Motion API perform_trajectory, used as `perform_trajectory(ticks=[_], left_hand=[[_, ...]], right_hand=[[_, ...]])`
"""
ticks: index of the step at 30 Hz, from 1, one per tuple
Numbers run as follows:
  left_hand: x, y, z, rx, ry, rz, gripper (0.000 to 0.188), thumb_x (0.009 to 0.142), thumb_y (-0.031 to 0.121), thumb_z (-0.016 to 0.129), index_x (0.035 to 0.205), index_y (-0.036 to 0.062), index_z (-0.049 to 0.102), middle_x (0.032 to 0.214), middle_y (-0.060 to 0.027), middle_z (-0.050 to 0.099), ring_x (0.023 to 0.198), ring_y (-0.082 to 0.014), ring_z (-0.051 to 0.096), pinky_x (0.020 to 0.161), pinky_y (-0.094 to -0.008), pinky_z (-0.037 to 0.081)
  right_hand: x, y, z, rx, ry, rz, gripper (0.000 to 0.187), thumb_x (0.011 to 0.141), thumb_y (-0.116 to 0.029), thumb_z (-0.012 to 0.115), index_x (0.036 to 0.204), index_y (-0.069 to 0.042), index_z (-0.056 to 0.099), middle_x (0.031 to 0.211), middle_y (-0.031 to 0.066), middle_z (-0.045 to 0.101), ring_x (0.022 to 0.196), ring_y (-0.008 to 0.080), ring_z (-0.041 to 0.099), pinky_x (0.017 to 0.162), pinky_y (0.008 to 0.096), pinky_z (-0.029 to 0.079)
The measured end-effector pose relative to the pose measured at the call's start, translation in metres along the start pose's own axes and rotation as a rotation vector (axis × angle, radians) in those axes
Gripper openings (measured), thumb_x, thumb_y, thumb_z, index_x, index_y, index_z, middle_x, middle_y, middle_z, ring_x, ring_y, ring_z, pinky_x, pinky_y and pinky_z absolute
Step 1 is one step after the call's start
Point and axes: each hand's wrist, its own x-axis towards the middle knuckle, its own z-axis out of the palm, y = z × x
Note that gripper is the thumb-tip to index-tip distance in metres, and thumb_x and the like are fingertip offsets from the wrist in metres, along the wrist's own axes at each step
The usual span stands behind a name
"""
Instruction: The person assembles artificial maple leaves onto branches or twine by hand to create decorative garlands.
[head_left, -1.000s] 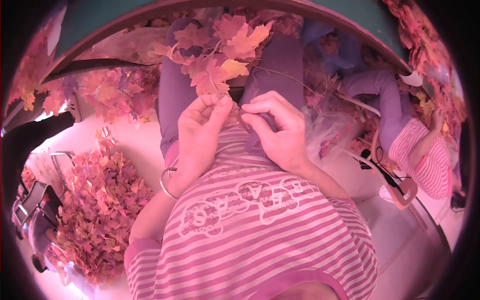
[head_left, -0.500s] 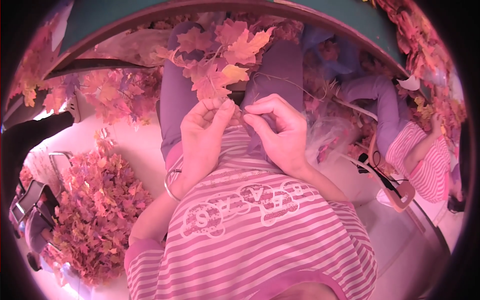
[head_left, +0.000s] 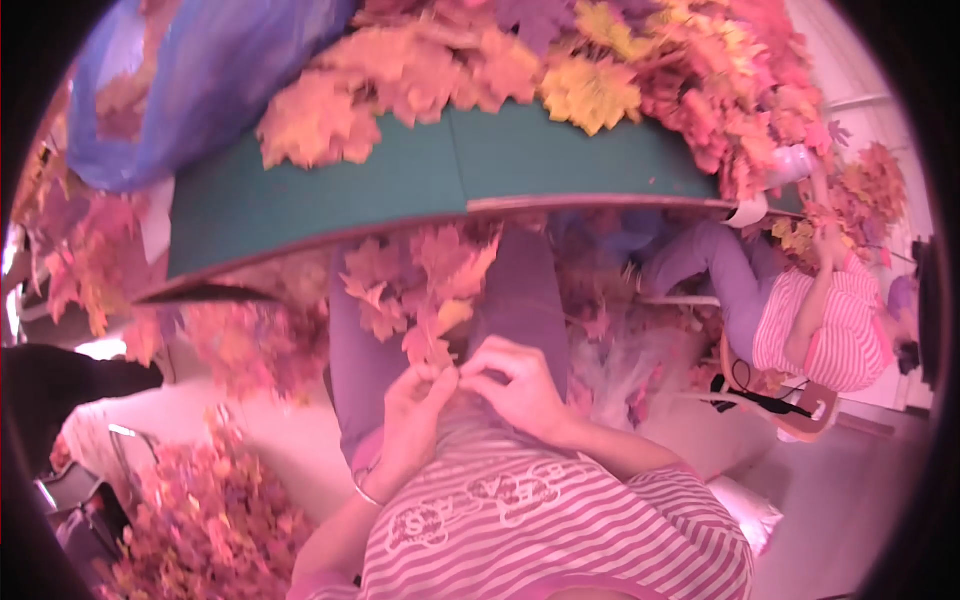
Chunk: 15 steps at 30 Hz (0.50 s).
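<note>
A spray of artificial maple leaves (head_left: 452,265) in orange, pink and yellow hangs over my lap, its leaves pointing away from me. My left hand (head_left: 412,408) is closed on its stem end, with thumb and fingers pinched together. Right beside it, my right hand (head_left: 518,388) also pinches at the stem end, fingertips touching the left ones. Whatever lies between the right fingertips is too small and hidden to name.
A green-topped table (head_left: 330,205) stands ahead, piled with maple leaves (head_left: 420,65) and a blue plastic bag (head_left: 215,90). A leaf heap (head_left: 215,510) lies at lower left. Another person (head_left: 820,320) sits at the right. Clear plastic (head_left: 625,375) is beside my leg.
The view has tilted up, bringing the tabletop leaves and blue bag into sight. My hands have drawn closer together, fingertips now meeting at the stem end.
</note>
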Motion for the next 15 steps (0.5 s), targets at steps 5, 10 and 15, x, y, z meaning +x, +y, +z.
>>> perform_trajectory(ticks=[5,10,15], left_hand=[[0.006,-0.003,-0.007,-0.014,-0.147,-0.04,0.011,0.107,0.022,0.055,0.106,0.0104,0.055,0.1,-0.0032,0.065,0.093,-0.0166,0.066,0.088,-0.0384,0.058],[-0.009,0.03,-0.002,-0.217,-0.144,-0.1,0.014,0.104,0.008,0.05,0.117,0.011,0.054,0.102,-0.0007,0.06,0.092,-0.0119,0.06,0.074,-0.0269,0.053],[-0.022,0.055,0.005,-0.222,-0.134,-0.087,0.041,0.097,-0.004,0.048,0.136,0.0089,0.046,0.104,-0.0021,0.058,0.086,-0.0125,0.06,0.068,-0.0274,0.051]], right_hand=[[0.049,-0.03,-0.028,-0.202,-0.173,-0.236,0.014,0.081,-0.004,0.078,0.09,-0.001,0.069,0.088,0.0093,0.064,0.077,0.0239,0.064,0.069,0.0351,0.052],[0.176,-0.08,-0.075,-0.475,0.377,-0.681,0.017,0.084,-0.006,0.073,0.1,-0.003,0.068,0.098,0.0156,0.063,0.086,0.0359,0.065,0.074,0.0416,0.053],[0.272,-0.08,-0.128,-0.527,0.718,-0.687,0.025,0.084,-0.004,0.073,0.108,-0.001,0.068,0.102,0.0157,0.066,0.088,0.0309,0.069,0.076,0.0389,0.055]])
